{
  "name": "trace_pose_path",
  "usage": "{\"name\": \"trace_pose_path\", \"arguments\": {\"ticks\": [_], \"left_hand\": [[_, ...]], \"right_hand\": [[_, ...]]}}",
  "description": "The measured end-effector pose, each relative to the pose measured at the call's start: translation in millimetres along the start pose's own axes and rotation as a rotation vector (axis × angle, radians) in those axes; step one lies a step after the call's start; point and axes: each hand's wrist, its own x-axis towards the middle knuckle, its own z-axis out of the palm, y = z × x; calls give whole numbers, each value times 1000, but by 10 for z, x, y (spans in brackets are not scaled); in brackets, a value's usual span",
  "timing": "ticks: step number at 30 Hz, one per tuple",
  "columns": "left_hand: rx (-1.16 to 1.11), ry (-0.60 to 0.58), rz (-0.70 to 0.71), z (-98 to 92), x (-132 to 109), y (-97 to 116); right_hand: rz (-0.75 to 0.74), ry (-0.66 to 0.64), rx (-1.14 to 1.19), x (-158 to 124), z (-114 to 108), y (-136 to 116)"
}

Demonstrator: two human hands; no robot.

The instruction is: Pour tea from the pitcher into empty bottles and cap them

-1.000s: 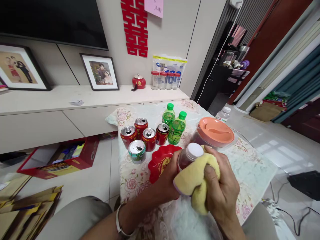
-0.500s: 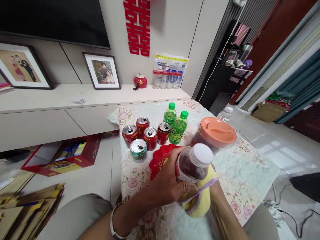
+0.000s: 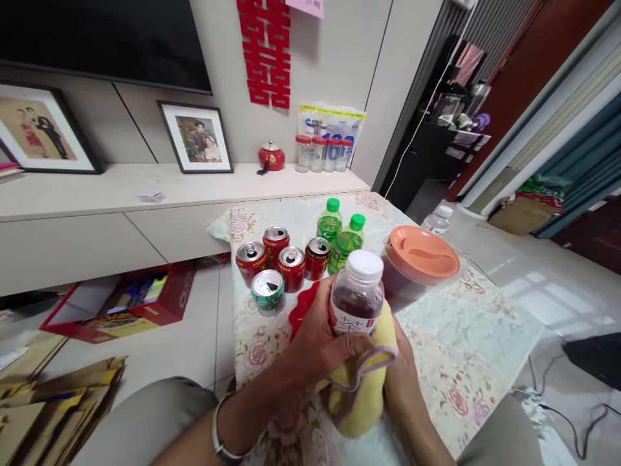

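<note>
Left hand (image 3: 317, 343) has the clear bottle (image 3: 358, 294) by its side: thumb laid across the lower label, fingers curled round the far side, pinching it between. Bottle is up off the flowered tablecloth (image 3: 490, 330), near edge, close to upright, white cap (image 3: 365, 264) on, dark contents. Right hand (image 3: 400, 362) is at the yellow cloth (image 3: 363, 404), which sits against the bottle's lower right (purple trim folded toward me). Its fingers are behind the cloth; can't tell if spread or pressed together. Just beyond left hand: red dish (image 3: 301, 309), mostly hidden. Farther out: four red cans (image 3: 292, 278), teal-banded can (image 3: 269, 303), two green-capped bottles (image 3: 345, 248). Right: tub (image 3: 400, 288) under orange lid (image 3: 424, 252).
</note>
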Motion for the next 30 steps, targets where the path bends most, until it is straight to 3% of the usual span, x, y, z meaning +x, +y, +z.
{"name": "trace_pose_path", "arguments": {"ticks": [8,15,20,25,30], "left_hand": [[45,50,-80,71,35,-105],[199,-67,46,67,-16,-170],[328,42,90,81,-11,-268],[338,96,124,36,-10,-296],[233,80,71,7,0,-193]], "right_hand": [[-184,105,-177,-136,-109,-152],[-581,139,-390,-76,-204,-424],[-801,100,-510,8,-165,-405],[-749,-1,-427,89,-154,-212],[-480,-72,-261,117,-140,9]]}}
